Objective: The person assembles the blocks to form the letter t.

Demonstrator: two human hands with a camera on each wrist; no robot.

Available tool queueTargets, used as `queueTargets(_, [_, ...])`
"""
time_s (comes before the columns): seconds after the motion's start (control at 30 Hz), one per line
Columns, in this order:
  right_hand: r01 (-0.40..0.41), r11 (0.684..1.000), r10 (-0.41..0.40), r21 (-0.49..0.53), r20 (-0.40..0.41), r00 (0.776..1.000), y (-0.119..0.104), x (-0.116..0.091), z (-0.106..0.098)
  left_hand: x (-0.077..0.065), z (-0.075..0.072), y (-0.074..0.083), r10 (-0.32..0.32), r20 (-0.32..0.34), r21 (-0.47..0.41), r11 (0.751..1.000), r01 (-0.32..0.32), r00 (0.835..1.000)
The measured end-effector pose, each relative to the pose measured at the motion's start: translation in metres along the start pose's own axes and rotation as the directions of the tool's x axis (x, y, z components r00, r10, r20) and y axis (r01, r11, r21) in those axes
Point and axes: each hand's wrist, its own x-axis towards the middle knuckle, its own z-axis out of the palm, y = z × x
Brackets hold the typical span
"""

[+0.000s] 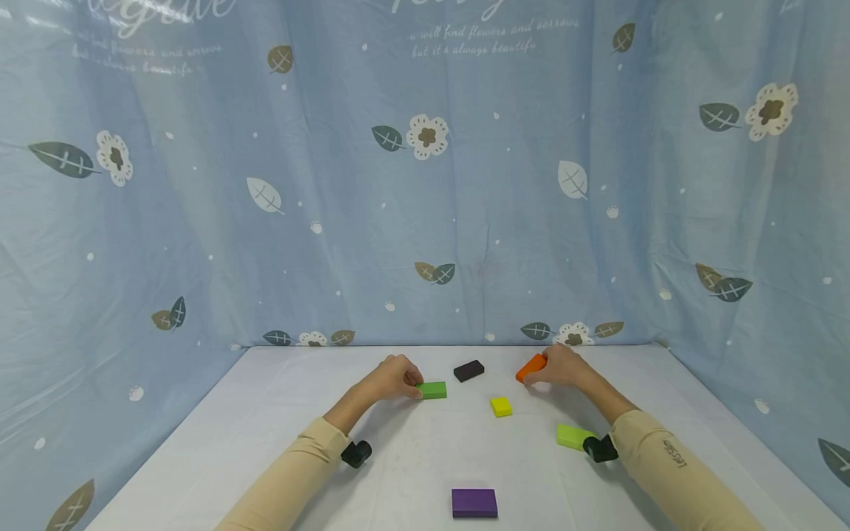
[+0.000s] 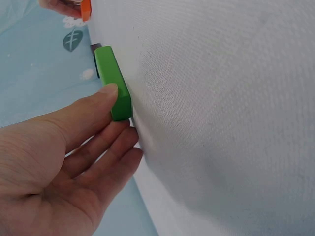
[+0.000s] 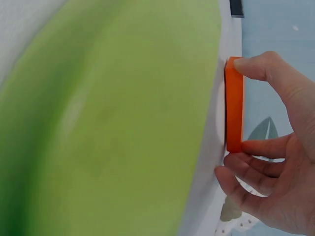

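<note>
My left hand (image 1: 393, 378) pinches the near end of a green rectangular block (image 1: 433, 390); in the left wrist view the thumb lies along the side of the block (image 2: 112, 78) and the fingertips are at its lower end. At the back right, my right hand (image 1: 559, 366) holds an orange block (image 1: 531, 367). The right wrist view shows the thumb on one end of the orange block (image 3: 235, 105) and the index finger at the other end, with the remaining fingers curved below. A dark block (image 1: 468, 370) lies between the two hands.
A small yellow block (image 1: 501, 407) sits in the middle of the white table (image 1: 398, 472). Beneath the right wrist is a lime-green block (image 1: 574, 436), large and blurred in the right wrist view. A purple block (image 1: 474, 503) lies at the front. A blue patterned curtain (image 1: 465, 221) borders the table.
</note>
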Motion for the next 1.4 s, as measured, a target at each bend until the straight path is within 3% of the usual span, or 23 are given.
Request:
queueTargets(0.4, [0.055, 0.998, -0.055, -0.003, -0.006, 0.998, 0.003, -0.002, -0.003, 0.003, 0.001, -0.003, -0.02, 0.006, 0.006, 1.0, 0.02, 1.0])
queueTargets(1.03, [0.104, 0.995, -0.104, -0.003, -0.015, 0.994, 0.0, -0.009, -0.006, 0.002, 0.002, -0.004, 0.014, 0.001, 0.016, 1.0, -0.014, 1.0])
queueTargets(1.4, [0.182, 0.983, -0.183, -0.037, -0.03, 0.983, -0.013, -0.015, -0.009, 0.004, 0.001, -0.004, -0.01, 0.009, 0.007, 1.0, 0.01, 1.0])
